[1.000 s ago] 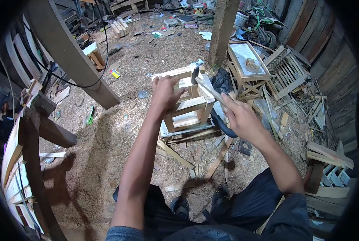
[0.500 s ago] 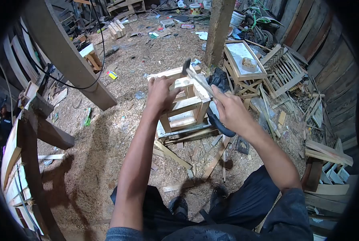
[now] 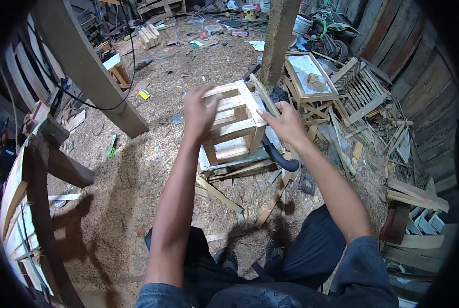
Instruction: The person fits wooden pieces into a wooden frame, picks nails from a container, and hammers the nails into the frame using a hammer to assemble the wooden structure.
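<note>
A small pale wooden frame with slatted sides stands in front of me on a low board. My left hand is at its left upper edge; motion blurs the fingers, and I cannot tell whether they touch the wood. My right hand is at the frame's right side, its thumb against the top edge. Its fingers close round the lower end of a hammer, whose wooden handle slants along the frame with the dark head at the far end. Below that hand a black curved handle sticks out beside the frame.
Wood offcuts lie around the base, over a floor of shavings. A wooden post rises behind the frame, another post at left. To the right stand a framed board holding a small tub and a slatted piece.
The hammer has moved from across the frame's top to its right side, head farther away. My right hand has shifted with it, its thumb now against the frame. My left hand has moved slightly left.
</note>
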{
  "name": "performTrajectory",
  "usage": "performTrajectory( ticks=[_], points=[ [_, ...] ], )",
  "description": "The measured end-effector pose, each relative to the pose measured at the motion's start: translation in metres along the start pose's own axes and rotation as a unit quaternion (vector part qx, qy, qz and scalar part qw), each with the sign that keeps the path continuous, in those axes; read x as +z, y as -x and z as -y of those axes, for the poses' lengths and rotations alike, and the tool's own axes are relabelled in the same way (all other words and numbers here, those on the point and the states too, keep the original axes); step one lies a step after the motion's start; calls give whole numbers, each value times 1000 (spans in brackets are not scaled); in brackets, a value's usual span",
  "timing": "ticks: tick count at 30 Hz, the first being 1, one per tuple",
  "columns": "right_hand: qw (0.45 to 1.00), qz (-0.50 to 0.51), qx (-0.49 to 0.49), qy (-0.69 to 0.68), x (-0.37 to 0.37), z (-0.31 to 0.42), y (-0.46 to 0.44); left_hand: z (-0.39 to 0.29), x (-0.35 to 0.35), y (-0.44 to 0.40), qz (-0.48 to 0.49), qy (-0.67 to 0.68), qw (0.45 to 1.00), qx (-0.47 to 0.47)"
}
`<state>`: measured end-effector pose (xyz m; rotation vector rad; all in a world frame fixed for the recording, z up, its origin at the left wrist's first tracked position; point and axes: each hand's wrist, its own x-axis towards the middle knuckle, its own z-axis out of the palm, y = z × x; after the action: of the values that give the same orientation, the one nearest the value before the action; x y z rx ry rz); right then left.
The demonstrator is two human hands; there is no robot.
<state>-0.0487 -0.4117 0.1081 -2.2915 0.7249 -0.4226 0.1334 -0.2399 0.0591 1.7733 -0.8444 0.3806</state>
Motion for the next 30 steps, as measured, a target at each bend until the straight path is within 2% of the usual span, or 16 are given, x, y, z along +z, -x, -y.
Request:
performTrajectory(
  ticks=[1,2,3,4,5,6,9,10,12,16,19,21,22,24,28,30],
  points=[
    [1000,-16,-2,-7,2,-1,-4,4,-4,6,-120,-82,989,13],
    [1000,-14,-7,-9,6,-7,-8,10,-9,12,-124,-86,988,14],
    [999,-41,-34,-7,9,-7,-12,11,-14,17,-128,56,971,-195],
    [996,-66,-60,-5,13,-8,-14,12,-20,23,-124,196,890,-392],
    [997,-54,-62,-5,14,-10,-17,12,-23,30,-56,351,812,-463],
    [996,-52,-66,-8,15,-10,-20,22,-25,33,35,451,759,-468],
    [998,19,-62,-10,19,-14,-30,-13,-18,20,-25,436,732,-524],
    [998,20,-66,-9,18,-14,-29,-10,-16,19,-8,425,748,-509],
    [981,104,58,-150,18,-13,-22,-8,-18,11,8,415,765,-492],
    [974,7,-52,-219,57,-29,7,-49,-49,-21,100,244,897,-353],
    [972,46,45,-228,42,-25,25,-47,-53,-37,181,189,922,-285],
    [965,37,89,-245,33,-28,29,-41,-50,-44,240,-36,958,-154],
    [969,51,115,-215,19,-21,30,-39,-47,-48,242,-37,956,-159],
    [975,20,61,-212,18,-44,18,-40,-46,-52,340,-153,927,-25],
    [961,19,61,-267,6,-53,25,-38,-34,-33,434,-145,889,8],
    [948,69,91,-296,-16,-42,34,-16,-24,-21,466,-130,872,80]
  ],
)
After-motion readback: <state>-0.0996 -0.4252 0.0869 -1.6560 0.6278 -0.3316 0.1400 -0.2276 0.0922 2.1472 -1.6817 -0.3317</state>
